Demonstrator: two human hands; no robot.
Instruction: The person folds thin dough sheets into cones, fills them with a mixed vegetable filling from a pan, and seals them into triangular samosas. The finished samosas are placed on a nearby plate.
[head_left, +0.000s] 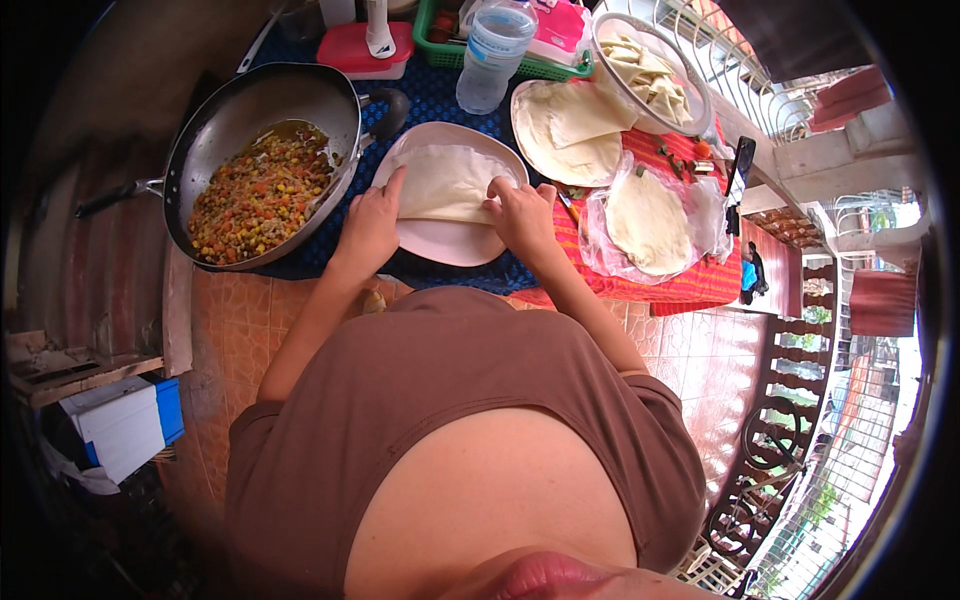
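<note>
A thin, pale spring roll wrapper (450,178) lies on a pinkish-white plate (455,245) in front of me, its near edge folded over in a straight line. At the left end of that fold, my left hand (372,228) grips the wrapper, one finger reaching up along its side. My right hand (524,215) pinches the right end of the fold with bent fingers. Whether filling lies under the fold is hidden. To the left stands a wok (340,100) holding a cooked mix of chopped vegetables (262,195) in orange, yellow and green.
Beyond the plate are a water bottle (490,65), a red-lidded container (365,45) and a green basket (440,55). Flat wrappers (565,130) lie at right, with more dough (648,222) on plastic. A bowl (702,110) of folded triangular pieces stands behind them, a phone (740,170) beside.
</note>
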